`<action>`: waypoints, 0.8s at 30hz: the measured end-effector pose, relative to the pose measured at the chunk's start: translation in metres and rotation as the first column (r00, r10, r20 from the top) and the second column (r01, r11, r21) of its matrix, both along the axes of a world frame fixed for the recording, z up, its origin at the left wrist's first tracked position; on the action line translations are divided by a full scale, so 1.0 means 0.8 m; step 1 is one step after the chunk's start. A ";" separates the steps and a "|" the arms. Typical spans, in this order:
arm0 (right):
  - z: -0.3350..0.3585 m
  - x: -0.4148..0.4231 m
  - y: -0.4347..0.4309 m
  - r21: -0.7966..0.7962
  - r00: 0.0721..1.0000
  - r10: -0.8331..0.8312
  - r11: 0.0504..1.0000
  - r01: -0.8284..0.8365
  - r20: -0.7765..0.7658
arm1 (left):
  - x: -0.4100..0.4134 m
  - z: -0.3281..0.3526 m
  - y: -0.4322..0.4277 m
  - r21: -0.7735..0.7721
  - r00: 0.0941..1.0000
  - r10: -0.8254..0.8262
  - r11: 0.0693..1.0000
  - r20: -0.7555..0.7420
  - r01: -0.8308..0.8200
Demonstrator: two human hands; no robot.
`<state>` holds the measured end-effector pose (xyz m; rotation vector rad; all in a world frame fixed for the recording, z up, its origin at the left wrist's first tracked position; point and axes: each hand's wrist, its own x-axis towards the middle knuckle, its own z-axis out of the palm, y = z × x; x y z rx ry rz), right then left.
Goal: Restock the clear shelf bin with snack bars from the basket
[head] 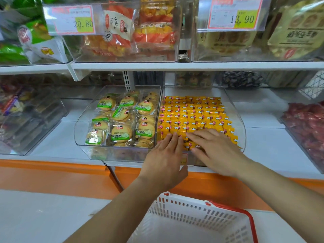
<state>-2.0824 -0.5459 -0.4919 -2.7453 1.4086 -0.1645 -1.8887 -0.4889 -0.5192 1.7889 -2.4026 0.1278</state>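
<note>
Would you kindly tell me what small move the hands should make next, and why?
Probably nudge the uneven front yellow snack bars into line. The left hand and right hand lie flat on them, fingers straight, in the clear bin; rows behind look tidy, and the visible part of the basket shows no bars.

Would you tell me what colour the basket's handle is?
The handle is red, on a white basket; the head view shows it.

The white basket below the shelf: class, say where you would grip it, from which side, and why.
Probably the red handle, reaching down from above: it lies folded along the white basket's far and right rim, a slim bar that fingers can curl round.
</note>
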 end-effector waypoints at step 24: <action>-0.024 -0.008 -0.013 0.140 0.959 -0.280 0.952 0.272 0.040 | -0.035 0.016 -0.017 0.085 0.983 0.185 0.979 0.005 -0.185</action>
